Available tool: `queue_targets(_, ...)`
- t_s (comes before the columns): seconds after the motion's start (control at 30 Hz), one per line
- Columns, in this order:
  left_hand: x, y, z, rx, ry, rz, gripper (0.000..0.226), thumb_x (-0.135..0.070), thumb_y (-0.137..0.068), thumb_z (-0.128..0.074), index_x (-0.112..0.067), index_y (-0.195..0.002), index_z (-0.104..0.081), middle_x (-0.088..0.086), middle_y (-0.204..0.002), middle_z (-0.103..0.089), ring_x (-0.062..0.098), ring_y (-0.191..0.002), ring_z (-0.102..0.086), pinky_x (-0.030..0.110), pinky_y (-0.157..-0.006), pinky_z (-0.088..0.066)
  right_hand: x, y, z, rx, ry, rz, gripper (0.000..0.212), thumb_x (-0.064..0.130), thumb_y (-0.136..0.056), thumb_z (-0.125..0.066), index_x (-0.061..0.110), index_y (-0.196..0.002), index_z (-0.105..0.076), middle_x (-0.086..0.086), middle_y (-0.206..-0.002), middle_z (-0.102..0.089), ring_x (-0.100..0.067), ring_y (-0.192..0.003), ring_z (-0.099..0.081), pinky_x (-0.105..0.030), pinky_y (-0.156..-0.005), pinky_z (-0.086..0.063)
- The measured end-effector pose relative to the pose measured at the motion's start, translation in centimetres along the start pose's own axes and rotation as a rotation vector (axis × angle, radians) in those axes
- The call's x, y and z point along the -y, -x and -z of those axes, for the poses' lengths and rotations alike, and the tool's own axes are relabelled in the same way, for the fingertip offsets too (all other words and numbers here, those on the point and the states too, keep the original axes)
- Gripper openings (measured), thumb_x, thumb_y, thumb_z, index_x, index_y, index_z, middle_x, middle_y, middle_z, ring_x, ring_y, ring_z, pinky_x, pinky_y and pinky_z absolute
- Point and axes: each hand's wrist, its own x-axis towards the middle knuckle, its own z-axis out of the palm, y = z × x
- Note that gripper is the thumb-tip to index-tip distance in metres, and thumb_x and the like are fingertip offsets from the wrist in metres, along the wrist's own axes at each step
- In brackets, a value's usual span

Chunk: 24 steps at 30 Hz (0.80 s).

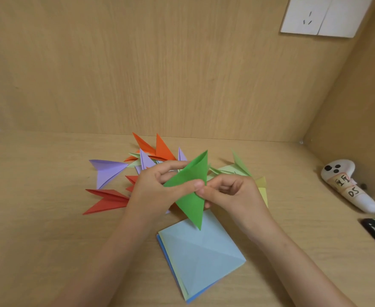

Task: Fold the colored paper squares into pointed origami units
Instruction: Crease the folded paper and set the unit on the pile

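Both grips are closed on the green paper, which is held up off the bench between the two hands and already folded into a long, double-pointed shape. Its long axis runs steeply, from an upper tip that leans away and slightly right down to a sharp lower tip that points toward the person and hangs over the pale blue square on top of the stack of flat sheets. The left hand holds the paper from its left side, thumb across the front near the middle and fingers behind the upper half. The right hand pinches the right edge at about the same height, so the two grips nearly meet at the waist of the shape and both tips are free. Judging from this, the next crease would run along that long axis, with the right thumb and forefinger best placed to press it. Finished units in red, purple and orange lie behind the hands.
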Motion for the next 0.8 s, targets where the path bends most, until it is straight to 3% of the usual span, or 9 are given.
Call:
queue_targets(0.23,-0.5,0.6,-0.9,-0.090,0.232,0.033,0.036,0.008,-0.072,-0.073,-0.014,-0.100,-0.068,0.006,-0.076,-0.075,0.015,-0.058,-0.069,0.024,-0.049,-0.054,0.1,0.0,-0.1,0.007,-0.013,-0.022,0.008,0.005,-0.075,-0.073,0.008,-0.068,-0.071,-0.007,-0.066,-0.072,-0.016,-0.062,-0.065,-0.019,-0.064,-0.052)
queue_targets(0.37,-0.2,0.7,-1.3,-0.147,0.155,-0.043,0.043,0.003,-0.070,-0.077,-0.022,-0.103,-0.067,0.001,-0.064,-0.072,0.008,-0.056,-0.065,0.016,-0.055,-0.052,0.1,-0.1,-0.1,0.005,-0.033,-0.048,0.009,0.016,-0.070,-0.073,0.007,-0.072,-0.072,-0.016,-0.078,-0.074,-0.025,-0.074,-0.069,-0.027,-0.074,-0.055)
queue_targets(0.63,-0.7,0.1,-0.1,-0.303,0.245,-0.105,0.042,-0.001,-0.073,-0.075,-0.026,-0.105,-0.065,-0.005,-0.080,-0.075,0.005,-0.068,-0.069,0.014,-0.058,-0.051,-0.2,0.2,-0.1,0.060,0.104,-0.069,0.010,0.007,-0.077,-0.075,0.011,-0.068,-0.071,0.004,-0.062,-0.068,-0.002,-0.059,-0.057,-0.011,-0.061,-0.042)
queue_targets(0.8,-0.6,0.2,0.0,-0.328,0.256,-0.132,0.048,-0.002,-0.074,-0.075,-0.024,-0.115,-0.061,-0.003,-0.079,-0.076,0.008,-0.071,-0.070,0.017,-0.060,-0.053,0.0,-0.1,0.0,0.124,0.048,-0.094,0.011,0.005,-0.079,-0.071,0.012,-0.071,-0.070,0.005,-0.064,-0.068,-0.002,-0.061,-0.059,-0.012,-0.063,-0.043)
